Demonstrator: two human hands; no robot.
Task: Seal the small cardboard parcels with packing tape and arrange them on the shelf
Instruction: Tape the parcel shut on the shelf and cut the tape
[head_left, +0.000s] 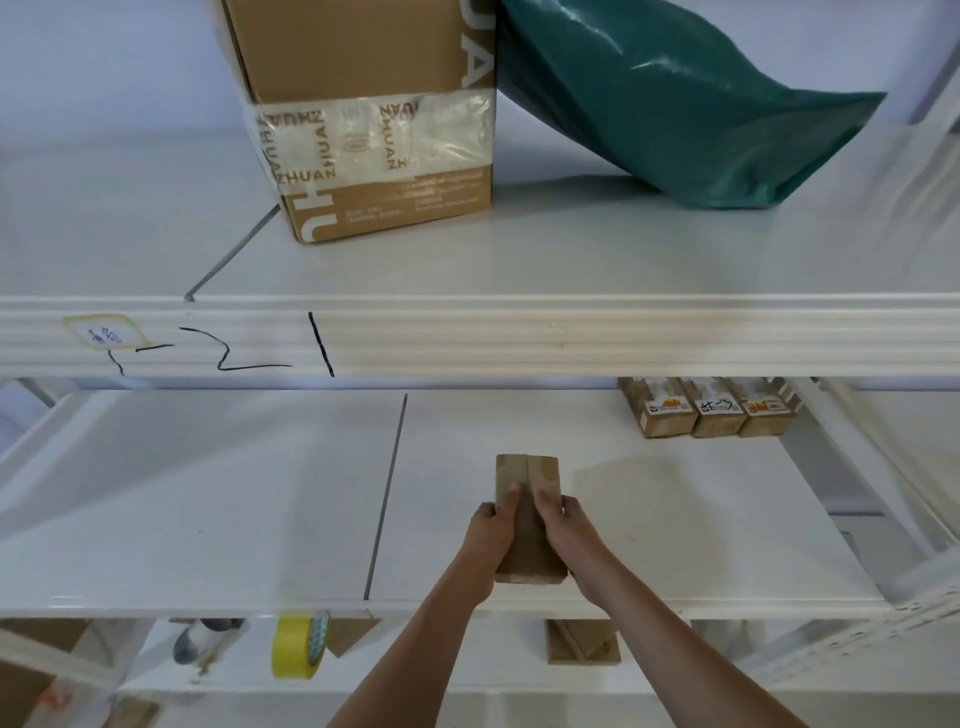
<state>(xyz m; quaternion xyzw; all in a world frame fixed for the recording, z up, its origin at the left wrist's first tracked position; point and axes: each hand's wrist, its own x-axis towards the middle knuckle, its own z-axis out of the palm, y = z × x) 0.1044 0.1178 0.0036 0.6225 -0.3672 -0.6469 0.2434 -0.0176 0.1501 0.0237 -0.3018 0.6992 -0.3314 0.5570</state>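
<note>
A small brown cardboard parcel (529, 474) lies on the white middle shelf (260, 519), near its front edge, with its top flaps meeting along a centre seam. My left hand (492, 525) grips the parcel's left side, thumb on the top flap. My right hand (563, 522) grips the right side in the same way. Three taped small parcels (709, 410) stand in a row at the back right of the same shelf. A yellow roll of packing tape (300, 647) stands on edge on the shelf below, left of my arms.
On the upper shelf (571, 260) stand a large taped carton (374, 130) and a green plastic bag (675, 104) leaning on it. Another small cardboard parcel (582, 642) lies on the lower shelf beneath my hands. A shelf upright (883, 467) runs down the right side.
</note>
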